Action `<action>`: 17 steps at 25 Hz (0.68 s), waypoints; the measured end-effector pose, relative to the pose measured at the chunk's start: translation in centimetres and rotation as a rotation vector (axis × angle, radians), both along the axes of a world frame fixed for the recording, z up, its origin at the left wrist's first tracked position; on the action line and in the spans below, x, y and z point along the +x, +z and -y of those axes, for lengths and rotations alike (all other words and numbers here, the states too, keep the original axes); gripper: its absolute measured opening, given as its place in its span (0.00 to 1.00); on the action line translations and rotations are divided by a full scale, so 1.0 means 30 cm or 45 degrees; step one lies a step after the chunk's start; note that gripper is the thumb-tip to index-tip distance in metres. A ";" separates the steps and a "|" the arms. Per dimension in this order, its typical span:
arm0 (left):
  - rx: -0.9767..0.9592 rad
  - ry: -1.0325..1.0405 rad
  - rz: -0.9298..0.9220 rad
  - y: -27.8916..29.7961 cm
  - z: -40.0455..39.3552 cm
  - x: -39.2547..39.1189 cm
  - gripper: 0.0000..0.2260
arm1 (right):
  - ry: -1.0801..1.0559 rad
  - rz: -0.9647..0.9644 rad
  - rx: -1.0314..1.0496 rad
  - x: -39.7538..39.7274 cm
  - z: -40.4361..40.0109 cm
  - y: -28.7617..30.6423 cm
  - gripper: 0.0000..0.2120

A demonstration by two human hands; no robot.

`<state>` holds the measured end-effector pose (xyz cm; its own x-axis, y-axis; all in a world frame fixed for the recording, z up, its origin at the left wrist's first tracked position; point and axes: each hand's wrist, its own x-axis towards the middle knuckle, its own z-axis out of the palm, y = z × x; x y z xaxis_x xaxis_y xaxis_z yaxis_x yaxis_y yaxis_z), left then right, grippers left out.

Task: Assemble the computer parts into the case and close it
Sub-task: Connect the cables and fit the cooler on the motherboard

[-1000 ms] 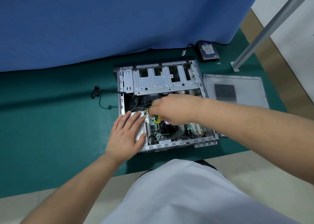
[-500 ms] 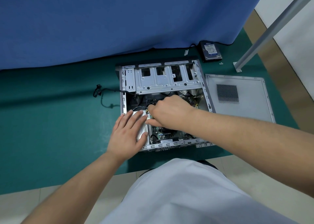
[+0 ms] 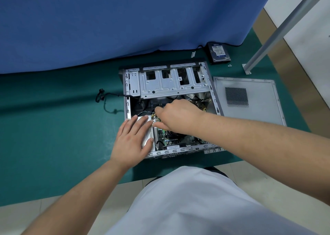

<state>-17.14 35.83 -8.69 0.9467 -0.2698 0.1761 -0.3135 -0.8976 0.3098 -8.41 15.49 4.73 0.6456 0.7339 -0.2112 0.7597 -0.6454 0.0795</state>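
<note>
Your left grip is flat, fingers straight and spread, pressing down on the silver power supply in the near-left corner of the case. Your right grip reaches across into the middle of the case with fingers curled down over the motherboard; it looks pinched on a small connector or cable end beside the power supply, but the knuckles hide the fingertips, so I cannot tell what, if anything, it has.

By my reading you are on the wiring step: a lead from the supply going into the board while the left hand steadies the box. The case lies open on its side on the green counter, its drive cage at the far end.

Plenty remains. The hard drive lies loose on the counter beyond the case's far-right corner, with small screws near it, and the side panel lies flat just to the right. A black cable trails out over the left wall.

Next, line the plug up squarely with its socket and push straight down, keeping the left hand planted.
</note>
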 end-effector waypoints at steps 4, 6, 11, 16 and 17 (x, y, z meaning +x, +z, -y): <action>-0.002 0.005 -0.035 0.010 0.002 0.001 0.25 | -0.084 -0.049 0.024 -0.022 0.017 -0.028 0.22; 0.000 0.000 -0.062 0.017 0.002 -0.005 0.25 | -0.188 -0.130 0.074 -0.006 0.036 -0.027 0.21; -0.095 0.108 -0.258 0.087 0.047 0.026 0.21 | -0.555 -0.347 0.332 0.069 0.160 0.024 0.18; -0.881 0.305 -0.613 0.202 0.252 0.100 0.08 | -1.007 -0.622 0.831 0.052 0.355 0.016 0.10; -1.227 0.469 -0.871 0.233 0.308 0.132 0.08 | -1.100 -0.705 0.968 0.034 0.385 0.002 0.09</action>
<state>-13.19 26.59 -1.69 0.9143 -0.0028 -0.4051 0.3953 -0.2129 0.8936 -7.40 3.94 4.80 0.9319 0.1755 -0.3174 -0.1147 -0.6877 -0.7169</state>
